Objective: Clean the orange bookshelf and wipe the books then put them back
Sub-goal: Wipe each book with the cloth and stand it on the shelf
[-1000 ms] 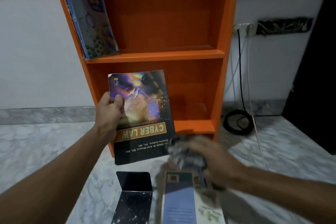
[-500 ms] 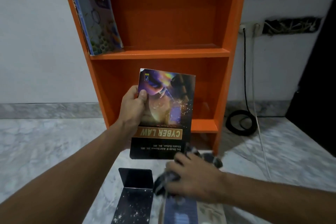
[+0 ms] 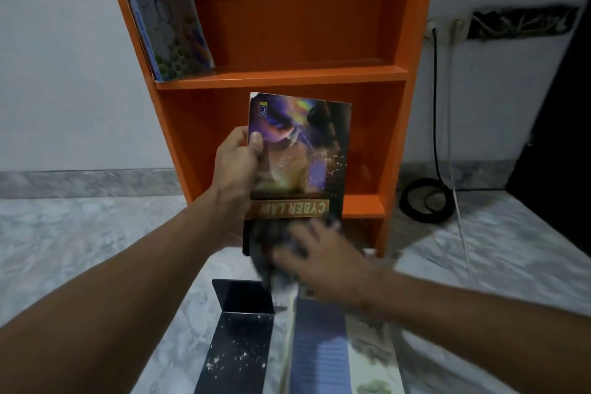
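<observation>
**A book held before an orange bookshelf, a cloth at its cover**

Seen from the person's own head, looking down. Nearest, on a pale grey marble floor [image 3: 80, 249], stands a black metal bookend [image 3: 243, 329], its flat base dotted with white specks. Just to its right a second book [image 3: 319, 355] with a blue-grey cover lies flat on the floor.

Above these, the right hand [image 3: 323, 262] is blurred. It lies over a dark cloth [image 3: 271, 243] that sits against the lower part of a paperback [image 3: 297, 153]. The blur hides whether its grip curls round the cloth or lies flat on it.

The paperback is held upright in the air and upside down, so the title "CYBER LAW" reads inverted. The left hand [image 3: 236, 166] holds it at the left edge. Its grip pinches the cover, with the thumb on the front and the fingers behind.

Behind the paperback stands the orange bookshelf [image 3: 287, 75]. On its upper shelf, thin books [image 3: 169, 16] lean against the left side.

Farther back is a white wall [image 3: 64, 73] with a grey skirting. To the right, plugs sit in wall sockets [image 3: 444, 29], and a black cable [image 3: 425, 198] lies coiled on the floor.
</observation>
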